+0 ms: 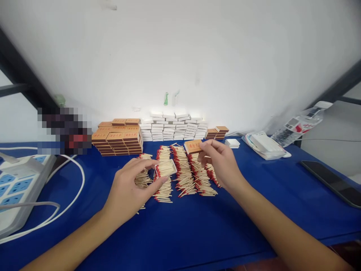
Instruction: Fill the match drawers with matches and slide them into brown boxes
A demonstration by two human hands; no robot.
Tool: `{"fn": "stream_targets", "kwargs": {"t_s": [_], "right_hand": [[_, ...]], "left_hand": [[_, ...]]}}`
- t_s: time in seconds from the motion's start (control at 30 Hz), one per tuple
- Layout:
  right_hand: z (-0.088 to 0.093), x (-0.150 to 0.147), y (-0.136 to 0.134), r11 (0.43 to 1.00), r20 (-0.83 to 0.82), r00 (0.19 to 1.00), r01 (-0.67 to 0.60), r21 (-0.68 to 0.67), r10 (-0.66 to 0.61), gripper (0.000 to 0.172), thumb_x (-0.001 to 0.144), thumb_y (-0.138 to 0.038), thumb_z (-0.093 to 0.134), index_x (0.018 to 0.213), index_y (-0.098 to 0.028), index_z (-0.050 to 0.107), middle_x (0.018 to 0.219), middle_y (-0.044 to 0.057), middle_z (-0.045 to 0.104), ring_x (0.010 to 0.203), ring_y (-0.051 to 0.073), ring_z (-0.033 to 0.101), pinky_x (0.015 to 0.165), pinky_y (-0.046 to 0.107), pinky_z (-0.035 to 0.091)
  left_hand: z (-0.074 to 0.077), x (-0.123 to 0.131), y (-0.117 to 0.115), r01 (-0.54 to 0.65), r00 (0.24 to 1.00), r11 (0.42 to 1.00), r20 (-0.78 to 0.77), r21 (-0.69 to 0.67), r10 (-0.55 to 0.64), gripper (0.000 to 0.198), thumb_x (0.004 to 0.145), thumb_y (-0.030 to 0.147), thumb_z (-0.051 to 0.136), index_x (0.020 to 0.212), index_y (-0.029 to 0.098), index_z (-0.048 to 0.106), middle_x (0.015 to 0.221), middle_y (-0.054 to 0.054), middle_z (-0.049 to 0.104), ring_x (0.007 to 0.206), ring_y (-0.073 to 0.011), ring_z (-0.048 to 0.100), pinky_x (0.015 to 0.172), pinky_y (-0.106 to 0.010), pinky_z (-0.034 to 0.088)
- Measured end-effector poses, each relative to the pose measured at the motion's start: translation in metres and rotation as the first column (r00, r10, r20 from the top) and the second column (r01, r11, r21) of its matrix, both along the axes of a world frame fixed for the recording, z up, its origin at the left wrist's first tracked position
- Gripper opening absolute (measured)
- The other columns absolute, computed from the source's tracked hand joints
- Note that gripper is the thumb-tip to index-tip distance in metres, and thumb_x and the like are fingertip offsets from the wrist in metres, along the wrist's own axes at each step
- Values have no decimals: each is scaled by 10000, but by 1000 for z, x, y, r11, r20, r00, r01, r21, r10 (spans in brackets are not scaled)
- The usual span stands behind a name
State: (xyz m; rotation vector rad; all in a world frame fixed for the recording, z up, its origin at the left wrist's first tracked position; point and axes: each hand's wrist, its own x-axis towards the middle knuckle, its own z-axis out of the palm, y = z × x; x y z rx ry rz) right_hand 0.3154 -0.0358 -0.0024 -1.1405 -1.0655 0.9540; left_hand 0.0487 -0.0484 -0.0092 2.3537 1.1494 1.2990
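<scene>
Between the thumb and fingers of my left hand (132,184) is a small white matchbox tray (175,165) filled with matches (165,168), red heads toward the left. My right hand (221,160) pinches an orange matchbox sleeve (193,146) at its right end, a little above and right of the tray. The two pieces are apart. Below both hands, loose red-headed matches (184,177) lie in several rough columns on the blue table, partly hidden by my left hand.
Stacked orange matchboxes (118,137) stand at the back left, white trays (173,128) along the wall, and a few orange boxes (216,132) beside them. A power strip (17,188) with white cables lies left. On the right are a plastic bottle (300,124), a white packet (265,145) and a phone (332,180).
</scene>
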Motion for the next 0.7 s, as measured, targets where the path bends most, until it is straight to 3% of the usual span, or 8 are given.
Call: {"fn": "stream_targets", "kwargs": {"t_s": [0.17, 0.3, 0.47, 0.57, 0.63, 0.7], "right_hand": [[-1, 12, 7, 998, 20, 998, 57, 30, -58, 327, 826, -455, 809, 699, -209, 634, 586, -10, 622, 522, 127, 556, 468, 242, 446], [-6, 10, 8, 999, 31, 999, 37, 5, -37, 342, 839, -459, 810, 692, -208, 629, 597, -10, 637, 527, 123, 568, 467, 234, 446], [-4, -1, -2, 997, 83, 994, -67, -39, 70, 382, 821, -520, 835, 713, -196, 664, 607, 14, 690, 510, 124, 590, 472, 235, 478], [-1, -14, -12, 989, 84, 986, -136, -66, 141, 411, 785, -563, 856, 734, -186, 701, 611, 35, 716, 513, 138, 625, 469, 237, 503], [0, -25, -20, 977, 69, 977, -198, -84, 203, 420, 773, -576, 863, 749, -181, 721, 630, 52, 737, 532, 151, 656, 483, 245, 532], [-2, -35, -26, 963, 39, 966, -251, -102, 256, 422, 781, -583, 856, 776, -178, 738, 649, 60, 751, 541, 154, 669, 499, 252, 555]], "left_hand": [[-6, 9, -18, 294, 939, 951, -154, -98, -306, 314, 869, 393, 847, 1127, 263, 724, 1052, -26, 742, 1001, -226, 663, 932, -407, 523], [-18, 15, -33, 326, 881, 931, -304, -166, -362, 270, 840, 372, 863, 1056, 267, 740, 1045, -42, 695, 1002, -261, 625, 902, -467, 492], [-19, 16, -34, 287, 898, 955, -324, -79, -297, 524, 814, 444, 879, 1261, 252, 682, 1152, -65, 673, 1049, -274, 600, 932, -477, 482], [-7, 18, -25, 164, 964, 977, -233, 139, -128, 415, 918, 347, 795, 1292, 235, 655, 1131, -68, 685, 1024, -249, 610, 915, -440, 473], [2, 20, -18, 32, 986, 960, -163, 280, 15, 336, 938, 291, 773, 1253, 236, 670, 1097, -65, 696, 1011, -246, 622, 898, -434, 461], [8, 21, -12, -49, 986, 940, -132, 336, 99, 327, 933, 294, 780, 1241, 241, 683, 1123, -75, 697, 1024, -256, 628, 898, -442, 460]]}}
